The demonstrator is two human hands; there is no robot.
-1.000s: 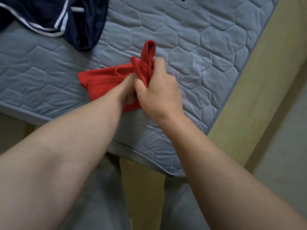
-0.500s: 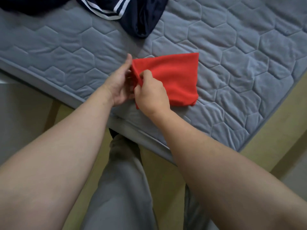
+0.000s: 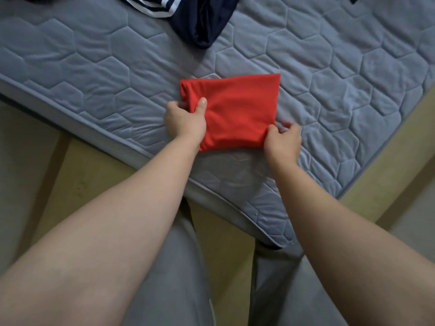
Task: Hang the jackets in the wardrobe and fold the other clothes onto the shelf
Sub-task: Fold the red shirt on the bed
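Pinching folded red garment (image 3: 235, 109) on the mattress (image 3: 94, 67): left hand (image 3: 186, 121) its edge, right hand (image 3: 283, 140) its corner.

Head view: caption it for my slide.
The left hand and right hand pinch a folded red garment on the quilted mattress, a navy garment beyond.

The folded garment (image 3: 235, 109) is lying on the mattress (image 3: 94, 67), close to its near edge. The left hand (image 3: 186, 118) is gripping its left side, and the right hand (image 3: 283, 140) is pinching its near right corner. The other garment (image 3: 202, 20) is lying at the mattress's far side, well apart.
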